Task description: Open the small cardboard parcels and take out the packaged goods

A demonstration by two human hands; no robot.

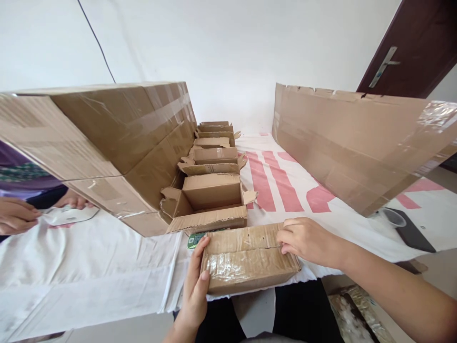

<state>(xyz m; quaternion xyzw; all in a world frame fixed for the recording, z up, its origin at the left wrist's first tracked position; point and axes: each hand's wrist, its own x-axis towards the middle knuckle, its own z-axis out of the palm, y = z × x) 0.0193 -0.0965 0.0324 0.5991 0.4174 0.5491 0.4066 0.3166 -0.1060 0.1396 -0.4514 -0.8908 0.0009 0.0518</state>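
The taped carton (pixel 250 262) sits at the near edge of the tabletop (pixel 107 259). Open boxes (pixel 214 188) stand in a row close behind it; bare surface extends from their right side to the cardboard panel (pixel 350 143). The left hand (pixel 196 290) is closed about the carton's left end. The right hand (pixel 303 240) rests bent fingers on the upper right end; whether they clamp cannot be told. Long axis: left to right, right end slightly farther; seam lengthwise.
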